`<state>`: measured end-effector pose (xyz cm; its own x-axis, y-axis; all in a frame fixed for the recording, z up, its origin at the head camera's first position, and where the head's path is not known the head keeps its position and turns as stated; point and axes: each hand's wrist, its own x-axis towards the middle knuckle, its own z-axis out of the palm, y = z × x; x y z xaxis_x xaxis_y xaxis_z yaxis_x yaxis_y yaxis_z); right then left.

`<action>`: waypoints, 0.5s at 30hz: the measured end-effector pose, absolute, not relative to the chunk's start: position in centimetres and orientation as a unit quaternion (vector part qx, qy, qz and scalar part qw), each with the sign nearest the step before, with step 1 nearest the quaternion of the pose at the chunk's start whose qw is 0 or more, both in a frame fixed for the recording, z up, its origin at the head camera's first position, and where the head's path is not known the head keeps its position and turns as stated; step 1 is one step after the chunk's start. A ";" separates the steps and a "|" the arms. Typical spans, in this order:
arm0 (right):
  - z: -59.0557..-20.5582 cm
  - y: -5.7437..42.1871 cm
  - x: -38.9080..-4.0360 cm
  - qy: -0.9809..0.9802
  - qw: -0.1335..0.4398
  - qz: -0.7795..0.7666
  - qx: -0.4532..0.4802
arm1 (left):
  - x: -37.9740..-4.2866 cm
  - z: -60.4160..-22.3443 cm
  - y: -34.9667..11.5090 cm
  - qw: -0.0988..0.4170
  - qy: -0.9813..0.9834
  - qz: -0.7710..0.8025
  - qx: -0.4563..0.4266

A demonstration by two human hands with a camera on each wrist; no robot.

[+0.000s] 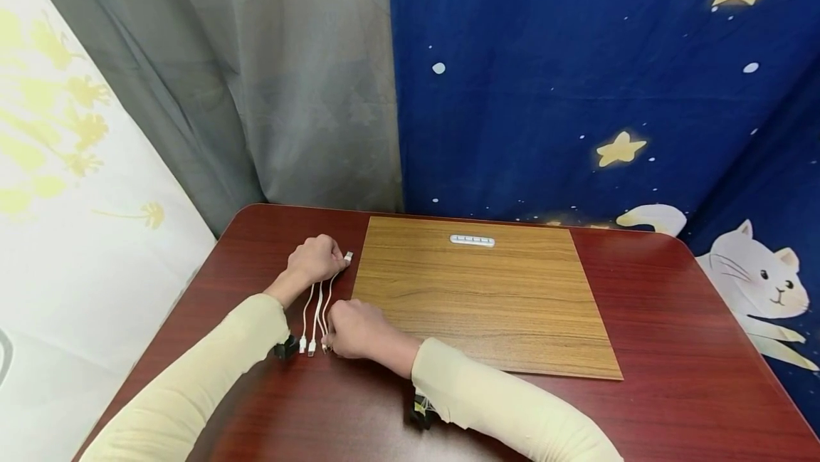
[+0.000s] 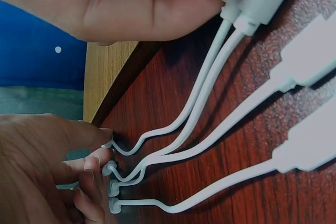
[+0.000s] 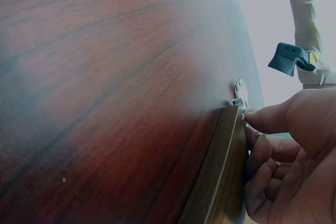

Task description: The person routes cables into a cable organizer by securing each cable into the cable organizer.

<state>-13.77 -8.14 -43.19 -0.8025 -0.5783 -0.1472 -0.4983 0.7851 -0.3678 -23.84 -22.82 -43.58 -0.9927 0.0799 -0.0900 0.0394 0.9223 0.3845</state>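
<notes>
- Grey curtain [image 1: 307,77] and blue curtain [image 1: 512,92] behind, red-brown counter [image 1: 679,355] in front; on it lies a wood-grain board [image 1: 487,305], our landmark, with a white slotted strip [image 1: 472,240] near its far edge
- White cables [image 2: 247,109] just left of the board; the left wrist view shows four, running side by side from near end to far
- Left hand [image 1: 315,258] beside the board's left edge, toward the far corner; its grip is closed, pinching the far end of the cable nearest the board; a plug [image 1: 348,258] pokes out toward that edge
- Right hand [image 1: 355,328] over at the board's near left side; that grip pinches too, on the near end of the cables, though whether it has one or two I can't tell
- Step in hand, by my read, is straightening the cables beside the board; the next move seems to call for light, even tension, then a soft release so neighbours don't drag
- Brands or writing? None readable on plug, strip or board; the blue curtain offers stars [image 1: 621,149] and a cat [image 1: 759,270], no lettering I can make out
</notes>
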 end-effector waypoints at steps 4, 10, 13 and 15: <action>-43.2 -8.1 -13.9 0.934 0.131 -0.168 -0.286 | -23.9 -43.5 -22.9 0.055 0.978 0.198 0.029; -43.4 -7.9 -14.1 0.930 0.132 -0.182 -0.292 | -24.0 -43.4 -22.8 0.060 0.979 0.195 0.023; -43.3 -7.8 -14.2 0.930 0.135 -0.180 -0.291 | -23.9 -43.4 -22.7 0.063 0.978 0.197 0.021; -43.3 -7.9 -14.2 0.932 0.139 -0.174 -0.287 | -23.9 -43.5 -22.7 0.064 0.978 0.199 0.020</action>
<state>-14.15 -7.87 -43.28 -0.7963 -0.5838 -0.1586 -0.4871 0.7742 -0.4041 -23.87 -22.74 -43.47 -0.9910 0.0651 -0.1169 0.0142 0.9198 0.3922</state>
